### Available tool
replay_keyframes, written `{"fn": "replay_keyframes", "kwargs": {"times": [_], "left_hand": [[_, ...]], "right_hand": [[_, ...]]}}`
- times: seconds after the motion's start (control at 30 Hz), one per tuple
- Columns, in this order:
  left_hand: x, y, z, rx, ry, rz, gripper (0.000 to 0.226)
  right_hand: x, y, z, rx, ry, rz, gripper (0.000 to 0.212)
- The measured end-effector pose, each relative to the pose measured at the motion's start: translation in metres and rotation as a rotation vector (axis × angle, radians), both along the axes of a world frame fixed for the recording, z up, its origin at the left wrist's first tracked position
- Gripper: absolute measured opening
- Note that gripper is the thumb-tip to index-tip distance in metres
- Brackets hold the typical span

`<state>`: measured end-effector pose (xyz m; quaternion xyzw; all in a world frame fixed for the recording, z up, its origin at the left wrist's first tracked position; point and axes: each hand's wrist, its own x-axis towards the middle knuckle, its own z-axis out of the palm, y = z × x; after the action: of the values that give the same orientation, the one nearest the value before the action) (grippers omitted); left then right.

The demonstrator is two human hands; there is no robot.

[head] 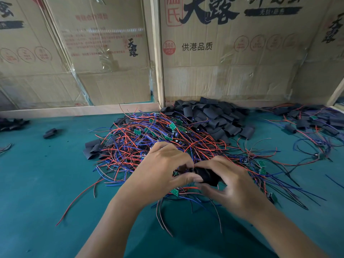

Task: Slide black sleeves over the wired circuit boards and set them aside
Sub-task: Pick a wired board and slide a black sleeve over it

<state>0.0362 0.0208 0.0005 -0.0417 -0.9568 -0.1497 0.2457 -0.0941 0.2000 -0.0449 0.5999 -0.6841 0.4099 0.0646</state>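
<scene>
At the lower centre of the frame, the right hand (pixel 229 180) is gripping a black sleeve (pixel 208 175) in curled fingers, while the left hand (pixel 163 170) is pinching something at its open end, apparently a circuit board, though it is hidden. Sleeving looks to be in progress above the wire tangle (pixel 149 138) on the tabletop (pixel 37 183). Next, the sleeve needs pushing fully over, then placing with the sleeved pile (pixel 312 120) at upper right.

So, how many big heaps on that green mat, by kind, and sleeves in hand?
Tangle of bare wired circuit boards: 1
Heap of empty black sleeves: 1
Heap of sleeved boards, right: 1
Black sleeve in left hand and right hand: 1
Total: 4
</scene>
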Motion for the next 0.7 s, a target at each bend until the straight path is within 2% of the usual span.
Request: {"fn": "replay_keyframes", "kwargs": {"times": [0.07, 0.23, 0.37, 0.53, 0.7], "left_hand": [[0.0, 0.002, 0.0, 0.052, 0.011, -0.012, 0.04], [0.003, 0.004, 0.001, 0.328, -0.087, -0.066, 0.034], [0.005, -0.001, 0.0, 0.449, -0.116, -0.088, 0.018], [0.003, 0.0, 0.0, 0.478, -0.125, -0.086, 0.01], [0.0, 0.004, -0.002, 0.39, -0.112, -0.048, 0.015]], "right_hand": [[0.0, 0.0, 0.0, -0.021, -0.033, 0.024, 0.03], [-0.003, 0.0, 0.001, -0.071, -0.072, 0.013, 0.031], [-0.009, 0.003, 0.002, -0.059, -0.084, -0.015, 0.032], [-0.012, 0.004, 0.003, -0.067, -0.057, 0.012, 0.035], [-0.012, 0.002, 0.002, -0.039, -0.009, 0.015, 0.038]]}}
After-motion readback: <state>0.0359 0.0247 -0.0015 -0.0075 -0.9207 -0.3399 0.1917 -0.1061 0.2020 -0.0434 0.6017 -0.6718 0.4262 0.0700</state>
